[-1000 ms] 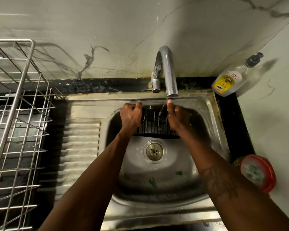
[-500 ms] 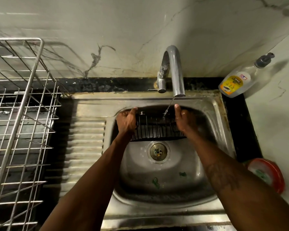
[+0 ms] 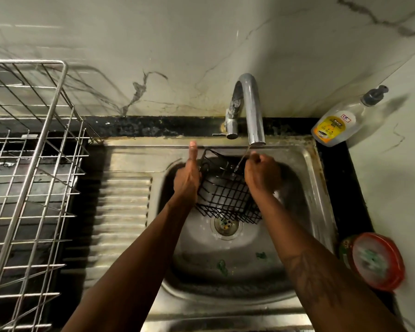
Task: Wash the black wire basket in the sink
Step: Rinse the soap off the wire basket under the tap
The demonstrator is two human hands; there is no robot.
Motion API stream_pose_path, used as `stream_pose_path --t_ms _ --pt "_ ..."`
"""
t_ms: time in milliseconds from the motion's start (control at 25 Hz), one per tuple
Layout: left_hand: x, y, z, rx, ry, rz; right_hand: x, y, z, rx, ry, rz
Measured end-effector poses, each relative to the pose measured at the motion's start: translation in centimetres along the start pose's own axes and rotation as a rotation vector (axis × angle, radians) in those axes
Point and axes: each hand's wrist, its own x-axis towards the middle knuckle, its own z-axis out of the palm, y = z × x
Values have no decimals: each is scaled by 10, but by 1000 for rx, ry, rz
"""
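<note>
The black wire basket hangs tilted in the steel sink, its grid bottom turned toward me above the drain. My left hand holds its left side, thumb pointing up toward the sink's back rim. My right hand grips the basket's right upper edge with curled fingers. A thin stream of water falls from the chrome tap onto the basket beside my right hand.
A large metal dish rack stands on the left by the ribbed drainboard. A soap pump bottle leans in the back right corner. A red-rimmed round container sits on the counter at right. Green scraps lie in the sink.
The basket has been tipped up and turned, so its grid bottom now faces me instead of its upright wire side. Both hands shifted with it; my left thumb now sticks up.
</note>
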Motion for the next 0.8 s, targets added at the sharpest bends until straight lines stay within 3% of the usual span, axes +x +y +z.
stream_pose_path --t_ms 80,160,240,360,440,600,720,800 --pt "-7 -9 5 -12 -171 -104 -11 8 9 69 -170 282" --pt "-6 -12 10 -42 -117 -232 -23 -1 19 95 -311 399" --pt "-4 -9 11 -179 -75 -332 -38 -26 27 6 -415 184" --pt "-8 -3 -1 -405 -214 -366 -59 -59 26 -176 -593 -175" --pt "-17 3 -2 -409 -155 -424 -55 -54 17 -185 -581 -225" --pt "-27 2 -1 -433 -1 -571 -8 -16 -13 19 -639 -29" --pt "-21 3 -2 -70 -68 -457 24 -13 -19 -97 -636 24" --pt "-40 5 -7 529 -25 -14 20 -28 -13 -144 -670 -55"
